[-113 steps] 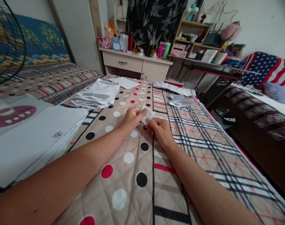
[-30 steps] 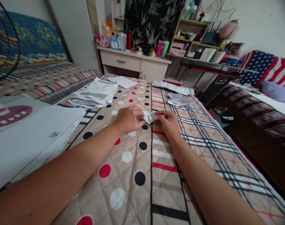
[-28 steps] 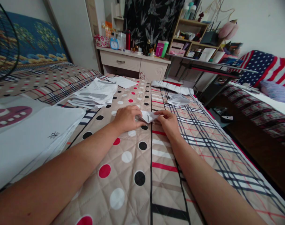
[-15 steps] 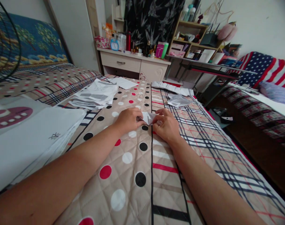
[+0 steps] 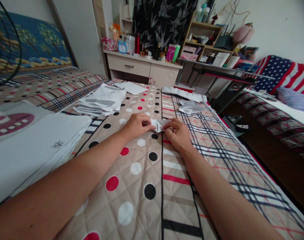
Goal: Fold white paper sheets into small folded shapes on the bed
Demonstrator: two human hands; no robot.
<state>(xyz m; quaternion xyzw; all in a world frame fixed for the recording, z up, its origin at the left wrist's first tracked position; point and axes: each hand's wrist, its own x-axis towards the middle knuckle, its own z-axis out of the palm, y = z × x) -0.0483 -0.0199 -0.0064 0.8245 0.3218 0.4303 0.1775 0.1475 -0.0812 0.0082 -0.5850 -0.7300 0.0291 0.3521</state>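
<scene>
A small folded white paper piece (image 5: 158,124) lies on the quilted bed cover (image 5: 152,173), between my two hands. My left hand (image 5: 137,125) pinches its left end with thumb and fingers. My right hand (image 5: 178,133) is closed on its right end, fingers curled over the fold. Both hands rest low on the cover, near the black line where the dotted pattern meets the plaid one.
A loose heap of white sheets (image 5: 102,100) lies to the far left, a stack of blank paper (image 5: 34,150) at my near left. Another folded paper shape (image 5: 190,107) and a white strip (image 5: 184,94) lie farther ahead. A dresser (image 5: 142,68) and cluttered shelves stand beyond the bed.
The paper piece went from held up between my hands to pressed down on the cover. Over the last second my right hand slid closer to the left one along the fold.
</scene>
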